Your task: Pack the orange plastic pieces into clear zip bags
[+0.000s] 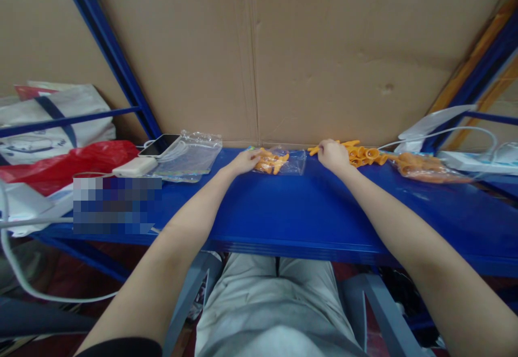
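Observation:
My left hand (246, 161) is closed on the left end of a clear plastic bag (298, 163) lying on the blue shelf. Inside the bag are several small orange plastic pieces (272, 162) with finger-like prongs. My right hand (334, 155) has its fingers pinched on another pronged orange piece (314, 150), whose tips stick out to the left. Just right of that hand, a pile of loose orange plastic pieces (366, 156) shows hollow round ends. Part of the pile is hidden behind my right hand.
Farther right lies a filled bag of orange pieces (421, 165) near a white cable. To the left are clear bags (194, 155), a phone-like device (162, 145), a white power bank (135, 166) and a red bag (101, 160). Cardboard (259, 66) stands behind the blue shelf (291, 211).

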### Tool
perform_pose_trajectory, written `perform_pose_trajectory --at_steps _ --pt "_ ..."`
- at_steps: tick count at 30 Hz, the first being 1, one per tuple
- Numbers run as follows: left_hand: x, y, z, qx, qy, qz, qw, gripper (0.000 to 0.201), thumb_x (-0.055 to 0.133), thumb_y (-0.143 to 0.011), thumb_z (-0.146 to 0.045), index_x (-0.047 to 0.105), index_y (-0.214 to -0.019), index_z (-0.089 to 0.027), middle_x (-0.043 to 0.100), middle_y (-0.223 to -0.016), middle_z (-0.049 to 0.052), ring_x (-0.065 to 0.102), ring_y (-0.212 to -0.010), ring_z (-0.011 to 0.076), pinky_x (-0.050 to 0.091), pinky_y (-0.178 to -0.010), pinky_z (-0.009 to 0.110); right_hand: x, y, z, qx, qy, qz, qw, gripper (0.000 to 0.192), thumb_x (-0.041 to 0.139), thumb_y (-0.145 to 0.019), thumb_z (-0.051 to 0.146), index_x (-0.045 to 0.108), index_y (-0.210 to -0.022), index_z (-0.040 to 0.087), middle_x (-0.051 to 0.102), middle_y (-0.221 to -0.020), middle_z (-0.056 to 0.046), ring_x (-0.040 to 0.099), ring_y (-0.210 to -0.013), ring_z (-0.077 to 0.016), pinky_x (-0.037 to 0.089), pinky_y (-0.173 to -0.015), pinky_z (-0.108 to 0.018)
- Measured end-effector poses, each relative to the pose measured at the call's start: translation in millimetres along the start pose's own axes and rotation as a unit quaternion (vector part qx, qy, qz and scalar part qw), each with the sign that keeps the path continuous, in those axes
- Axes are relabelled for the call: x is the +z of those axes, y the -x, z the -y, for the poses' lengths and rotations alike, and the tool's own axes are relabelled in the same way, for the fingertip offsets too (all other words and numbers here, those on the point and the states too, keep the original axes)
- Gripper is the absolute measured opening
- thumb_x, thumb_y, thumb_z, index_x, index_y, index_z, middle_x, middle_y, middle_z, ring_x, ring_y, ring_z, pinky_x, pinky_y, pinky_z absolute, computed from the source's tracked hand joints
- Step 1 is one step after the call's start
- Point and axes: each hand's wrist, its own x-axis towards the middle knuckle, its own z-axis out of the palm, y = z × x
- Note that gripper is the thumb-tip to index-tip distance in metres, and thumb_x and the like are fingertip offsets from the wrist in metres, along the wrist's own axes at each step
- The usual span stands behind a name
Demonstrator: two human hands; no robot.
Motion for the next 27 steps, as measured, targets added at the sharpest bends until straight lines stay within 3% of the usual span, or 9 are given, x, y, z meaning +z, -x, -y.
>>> perform_pose_trajectory --at_steps 7,11,18,23,27 --pt "2.1 -1.9 17.6 0.0 -0.023 -0.011 1.0 0.045 0.046 -0.093 -0.025 0.06 -0.135 -0.018 0.062 -0.139 0.004 0.053 -0.133 0.0225 0.036 -0.115 0.033 5.2 3.9 -3.0 0.044 0.098 0.107 0.988 0.041 0.048 -0.089 0.019 0.066 -0.123 0.004 0.068 -0.116 -0.027 0.064 -0.115 -0.0344 0.05 -0.093 -0.043" --pt "3.5 -2.4 20.7 0.008 -0.021 -0.007 1.0 0.045 0.045 -0.094 -0.026 0.06 -0.135 -0.019 0.062 -0.139 0.003 0.053 -0.133 0.0224 0.035 -0.116 0.034 7.0 5.5 -2.3 0.03 0.127 0.108 0.985 0.042 0.044 -0.09 0.015 0.064 -0.125 0.004 0.065 -0.123 -0.027 0.06 -0.122 -0.0327 0.046 -0.098 -0.043" --pt "3.1 -2.5 21.2 0.016 -0.032 -0.001 0.999 0.045 0.042 -0.094 -0.027 0.061 -0.134 -0.019 0.06 -0.141 0.004 0.051 -0.134 0.0226 0.034 -0.117 0.035 10.3 9.2 -3.1 0.034 0.128 0.094 0.987 0.051 0.051 -0.087 0.02 0.052 -0.134 0.003 0.053 -0.137 -0.029 0.051 -0.128 -0.0358 0.042 -0.099 -0.047" --pt "2.0 -1.7 20.7 0.006 -0.039 0.007 0.999 0.045 0.043 -0.095 -0.029 0.06 -0.134 -0.018 0.058 -0.143 0.005 0.051 -0.135 0.0224 0.034 -0.117 0.034 16.0 8.4 -4.0 0.043 0.104 0.092 0.989 0.05 0.049 -0.086 0.027 0.05 -0.13 0.002 0.062 -0.124 -0.028 0.057 -0.119 -0.0352 0.039 -0.098 -0.049" --pt "2.5 -2.9 22.2 0.019 -0.035 0.009 0.999 0.046 0.042 -0.094 -0.029 0.06 -0.135 -0.018 0.06 -0.141 0.005 0.051 -0.134 0.0221 0.033 -0.117 0.036 14.3 3.9 -8.4 0.069 0.041 0.091 0.993 0.043 0.05 -0.087 0.032 0.056 -0.123 0.01 0.068 -0.115 -0.021 0.061 -0.113 -0.0339 0.038 -0.1 -0.049"
